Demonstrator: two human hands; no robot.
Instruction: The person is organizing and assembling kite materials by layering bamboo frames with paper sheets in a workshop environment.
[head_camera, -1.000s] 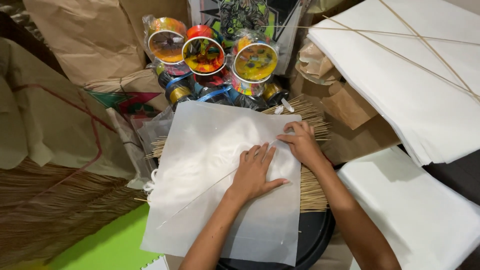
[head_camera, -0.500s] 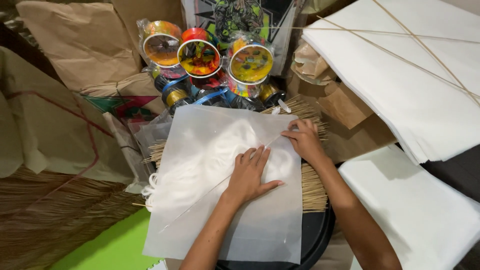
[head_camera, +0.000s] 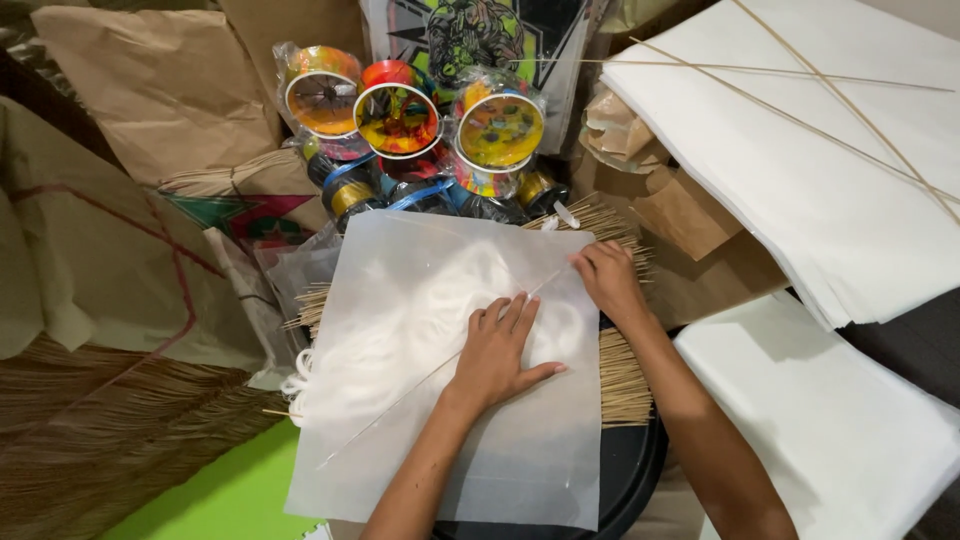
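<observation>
- While the left hand (head_camera: 497, 350) lies flat with fingers (head_camera: 503, 313) spread, grasping nothing, it presses a translucent white sheet (head_camera: 450, 370).
- Right hand (head_camera: 610, 280) rests its curled fingers on the sheet's upper right edge, pinning it; whether they pinch the thin stick (head_camera: 440, 365) running diagonally there, I cannot tell.
- Under the sheet lie a bundle of thin sticks (head_camera: 622, 375) and a round black tray (head_camera: 630, 470).
- Beyond stand colourful spools (head_camera: 400, 115) wrapped in clear plastic.
- White paper stacks (head_camera: 800, 170) lie right, brown paper (head_camera: 150, 90) left.
</observation>
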